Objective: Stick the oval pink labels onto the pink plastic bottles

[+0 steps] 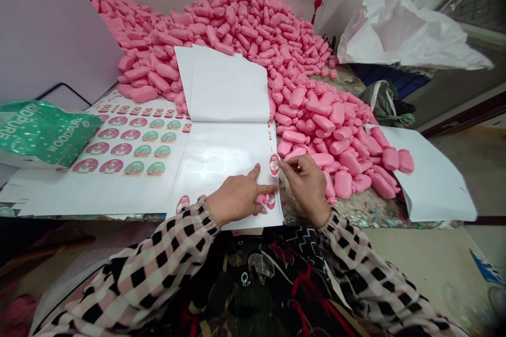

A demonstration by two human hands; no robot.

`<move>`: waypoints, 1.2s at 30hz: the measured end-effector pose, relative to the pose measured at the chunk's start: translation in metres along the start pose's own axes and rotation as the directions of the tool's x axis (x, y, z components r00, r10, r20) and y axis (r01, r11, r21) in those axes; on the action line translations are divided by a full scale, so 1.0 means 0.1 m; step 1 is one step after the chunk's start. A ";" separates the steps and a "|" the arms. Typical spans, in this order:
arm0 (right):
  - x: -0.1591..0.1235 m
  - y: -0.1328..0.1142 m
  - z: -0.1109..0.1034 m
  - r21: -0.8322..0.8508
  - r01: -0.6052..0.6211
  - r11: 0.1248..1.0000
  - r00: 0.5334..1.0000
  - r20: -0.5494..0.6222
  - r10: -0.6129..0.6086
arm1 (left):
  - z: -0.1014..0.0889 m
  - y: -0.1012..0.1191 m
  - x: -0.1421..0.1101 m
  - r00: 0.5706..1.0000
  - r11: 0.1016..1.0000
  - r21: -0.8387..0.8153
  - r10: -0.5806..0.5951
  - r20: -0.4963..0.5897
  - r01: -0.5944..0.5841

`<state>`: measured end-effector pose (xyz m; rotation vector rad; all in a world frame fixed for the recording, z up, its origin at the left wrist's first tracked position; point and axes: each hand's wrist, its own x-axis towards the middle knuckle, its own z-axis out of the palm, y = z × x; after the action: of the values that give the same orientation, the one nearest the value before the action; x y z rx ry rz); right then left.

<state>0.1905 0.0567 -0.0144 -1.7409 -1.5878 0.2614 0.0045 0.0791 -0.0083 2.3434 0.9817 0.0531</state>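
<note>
The right hand (306,189) pinches a round label (274,165); the left hand (237,197) holds a pink bottle (261,199).

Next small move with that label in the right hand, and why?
Probably press the pink-rimmed label onto the small pink bottle. The right hand seems to pinch the label clear of the sheet, and the bottle lies just below it, under the left hand.
</note>
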 end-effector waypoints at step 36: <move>-0.31 -0.43 0.15 0.383 -0.136 0.914 0.964 0.264 0.033 | 0.20 0.18 -0.11 0.901 -0.365 -0.897 -0.428 -0.075 -0.249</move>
<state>0.1422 0.0312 -0.0075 -1.4988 -1.5020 0.8216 0.0133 0.0513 -0.0132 0.3924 0.6712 1.0059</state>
